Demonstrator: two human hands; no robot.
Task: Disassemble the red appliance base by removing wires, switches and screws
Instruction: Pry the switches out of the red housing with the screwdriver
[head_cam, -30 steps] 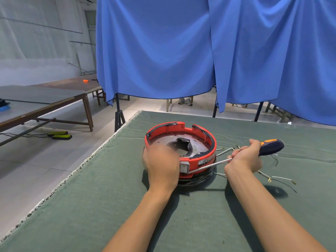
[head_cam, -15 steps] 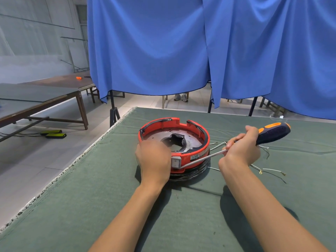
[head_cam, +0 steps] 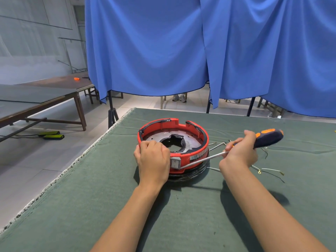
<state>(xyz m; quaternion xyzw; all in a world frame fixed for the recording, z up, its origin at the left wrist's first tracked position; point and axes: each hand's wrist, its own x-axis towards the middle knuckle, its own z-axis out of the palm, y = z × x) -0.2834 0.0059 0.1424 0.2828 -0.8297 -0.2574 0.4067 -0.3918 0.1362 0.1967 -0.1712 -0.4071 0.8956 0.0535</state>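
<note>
Now: prying the switch (head_cam: 175, 163) out.
Left hand (head_cam: 153, 157) grips the red base (head_cam: 196, 156); right hand (head_cam: 240, 151) clamps the screwdriver (head_cam: 236, 148) (shaft slanting left, tip at the switch edge).

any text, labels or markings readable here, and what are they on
"O" and "I": on/off marks on the grey rocker switch in the red appliance base, faint but legible.
White rating label on the base's side wall: printed lines, too small and blurred to read.
Screwdriver handle: no visible lettering.
</note>
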